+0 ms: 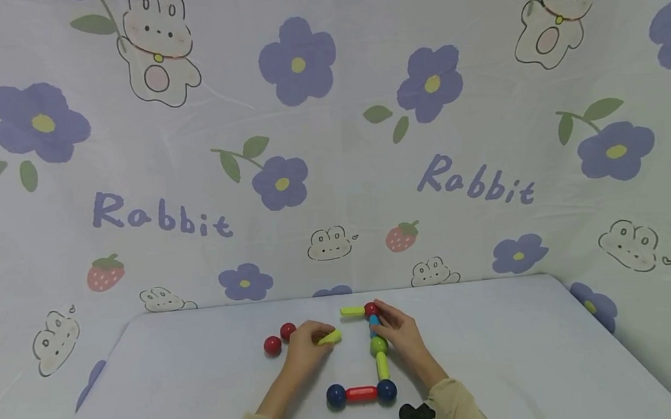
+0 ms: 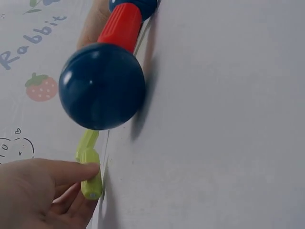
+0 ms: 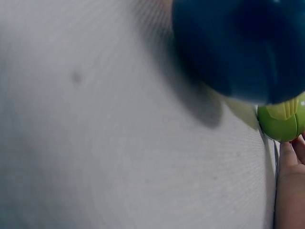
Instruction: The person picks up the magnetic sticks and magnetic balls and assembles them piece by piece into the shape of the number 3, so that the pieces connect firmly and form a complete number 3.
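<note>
My left hand (image 1: 305, 346) pinches a yellow-green rod (image 2: 91, 179) between thumb and fingers. A joined chain of balls and rods lies to its right. At the chain's far end, my right hand (image 1: 401, 336) grips around a red ball (image 1: 370, 309), with its thumb beside the blue rod (image 1: 374, 324). Another yellow-green rod (image 1: 352, 311) sticks out leftward from that red ball. Nearer me follow a green ball (image 1: 379, 345), a yellow-green rod (image 1: 382, 366) and a dark blue ball (image 1: 386, 391). From there a red rod (image 1: 361, 394) runs left to a second dark blue ball (image 1: 336, 396).
Two loose red balls (image 1: 272, 346) lie left of my left hand. Everything rests on a white-covered table (image 1: 526, 352), with a rabbit-and-flower printed cloth (image 1: 354, 137) hanging behind it. Black wrist devices (image 1: 417, 415) show near both sleeves.
</note>
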`<state>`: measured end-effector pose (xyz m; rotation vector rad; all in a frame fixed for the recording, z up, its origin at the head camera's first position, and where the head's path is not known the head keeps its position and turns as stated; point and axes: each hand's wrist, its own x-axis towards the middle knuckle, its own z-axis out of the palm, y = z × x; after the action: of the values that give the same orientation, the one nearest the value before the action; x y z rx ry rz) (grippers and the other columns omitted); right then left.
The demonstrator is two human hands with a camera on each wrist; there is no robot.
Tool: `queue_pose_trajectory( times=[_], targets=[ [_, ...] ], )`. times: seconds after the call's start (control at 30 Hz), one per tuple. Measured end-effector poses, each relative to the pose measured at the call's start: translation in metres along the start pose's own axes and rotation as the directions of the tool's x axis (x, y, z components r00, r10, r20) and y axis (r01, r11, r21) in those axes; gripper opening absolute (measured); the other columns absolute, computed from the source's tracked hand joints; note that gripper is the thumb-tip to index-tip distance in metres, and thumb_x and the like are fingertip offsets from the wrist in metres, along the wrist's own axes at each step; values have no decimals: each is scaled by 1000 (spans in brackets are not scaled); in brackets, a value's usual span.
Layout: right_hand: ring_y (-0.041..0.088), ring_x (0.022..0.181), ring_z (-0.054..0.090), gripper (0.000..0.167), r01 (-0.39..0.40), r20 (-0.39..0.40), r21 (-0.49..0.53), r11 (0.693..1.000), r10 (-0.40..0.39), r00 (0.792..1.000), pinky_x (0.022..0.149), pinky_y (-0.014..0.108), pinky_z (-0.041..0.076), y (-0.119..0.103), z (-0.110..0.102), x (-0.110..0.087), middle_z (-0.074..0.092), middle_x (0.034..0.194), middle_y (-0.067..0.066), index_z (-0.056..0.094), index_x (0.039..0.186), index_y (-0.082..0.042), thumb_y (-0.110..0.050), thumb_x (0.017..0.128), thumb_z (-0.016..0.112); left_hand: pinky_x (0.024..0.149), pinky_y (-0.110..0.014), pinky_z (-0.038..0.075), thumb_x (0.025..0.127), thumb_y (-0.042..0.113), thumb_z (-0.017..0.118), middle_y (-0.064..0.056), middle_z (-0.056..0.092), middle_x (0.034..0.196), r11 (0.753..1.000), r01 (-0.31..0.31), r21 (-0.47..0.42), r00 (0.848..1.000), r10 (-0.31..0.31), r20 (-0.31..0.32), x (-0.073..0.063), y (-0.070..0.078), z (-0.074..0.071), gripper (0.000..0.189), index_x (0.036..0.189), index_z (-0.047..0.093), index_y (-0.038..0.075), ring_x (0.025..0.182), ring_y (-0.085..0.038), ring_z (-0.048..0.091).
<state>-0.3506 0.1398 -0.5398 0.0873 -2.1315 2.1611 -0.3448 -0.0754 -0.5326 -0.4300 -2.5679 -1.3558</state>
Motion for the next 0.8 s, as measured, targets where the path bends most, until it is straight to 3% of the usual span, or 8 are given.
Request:
queue_pose_trajectory(
  times=[0.13, 0.37, 0.5, 0.8],
  targets=[
    [18, 122, 37, 55, -3, -2, 3, 1000, 3, 1000, 90, 19, 34, 2, 0, 1, 43, 132, 7, 49, 127, -6, 4, 76, 65, 77, -31, 47, 69, 0, 73, 2, 60, 92, 999, -1, -38, 995, 5, 104, -6, 0, 0, 30, 95, 67, 13, 87, -15, 57],
    [19, 124, 34, 56, -12, 25, 16, 1000, 12, 1000, 92, 20, 33, -2, -1, 0, 39, 135, 8, 45, 130, -4, 3, 78, 65, 79, -29, 45, 71, 8, 73, 10, 59, 93, 993, 49, -112, 967, -19, 254, -8, -4, 1, 29, 96, 66, 21, 88, -8, 56],
    [20, 124, 34, 56, -14, 27, 13, 1000, 14, 1000, 92, 20, 33, -5, 0, -2, 39, 135, 10, 44, 130, -3, 4, 78, 64, 81, -29, 45, 73, 10, 73, 12, 59, 93, 991, 57, -118, 960, -22, 279, -10, -4, 2, 28, 96, 66, 24, 90, -7, 56],
    [19, 122, 37, 55, 12, 4, 25, 1000, -12, 1000, 90, 19, 34, 3, 0, 1, 43, 132, 9, 48, 127, -4, 6, 76, 65, 79, -26, 46, 74, 15, 73, 7, 61, 96, 989, 22, -146, 963, 18, 268, -12, -3, 0, 29, 101, 65, 19, 90, -9, 57]
  ],
)
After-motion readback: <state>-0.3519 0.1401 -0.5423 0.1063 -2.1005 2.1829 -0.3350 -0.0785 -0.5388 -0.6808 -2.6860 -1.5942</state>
